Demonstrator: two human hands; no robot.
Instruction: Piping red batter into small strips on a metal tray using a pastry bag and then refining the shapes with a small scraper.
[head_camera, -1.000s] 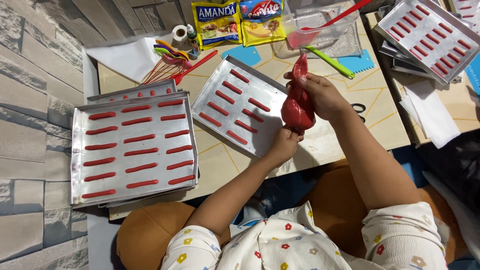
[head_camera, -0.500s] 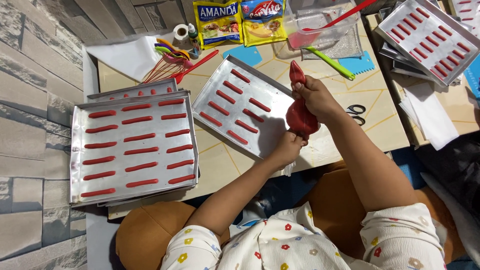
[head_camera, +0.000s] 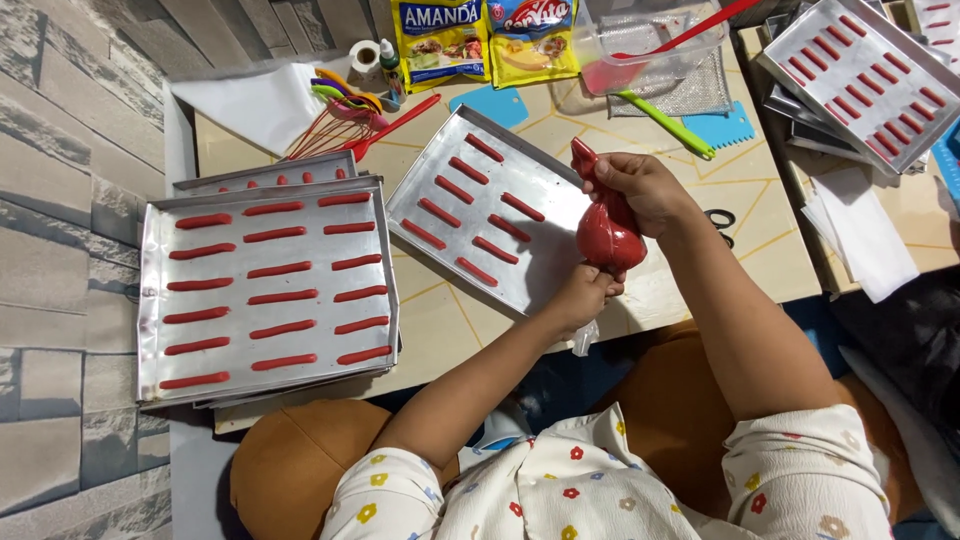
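Note:
My right hand (head_camera: 645, 185) grips the twisted top of a red-filled piping bag (head_camera: 606, 238), held above the near right corner of a metal tray (head_camera: 548, 255). My left hand (head_camera: 580, 297) holds the bag's lower end at the tip, just over the tray's edge. That tray carries several short red piped strips (head_camera: 468, 215) on its left part; its right part is bare. To the left lies a second tray (head_camera: 150, 300), stacked on others and filled with rows of red strips.
At the back stand two food packets (head_camera: 440, 40), a clear tub with a red spatula (head_camera: 650, 50), a green spatula (head_camera: 665, 122), blue scrapers (head_camera: 722, 125), a whisk (head_camera: 320, 140) and scissors (head_camera: 718, 222). Another filled tray (head_camera: 860, 85) sits at the right, and a stone wall runs along the left.
My right hand has tightened at the bag's top and the red filling now sits lower as a rounder bulb. My left hand stays at the tip.

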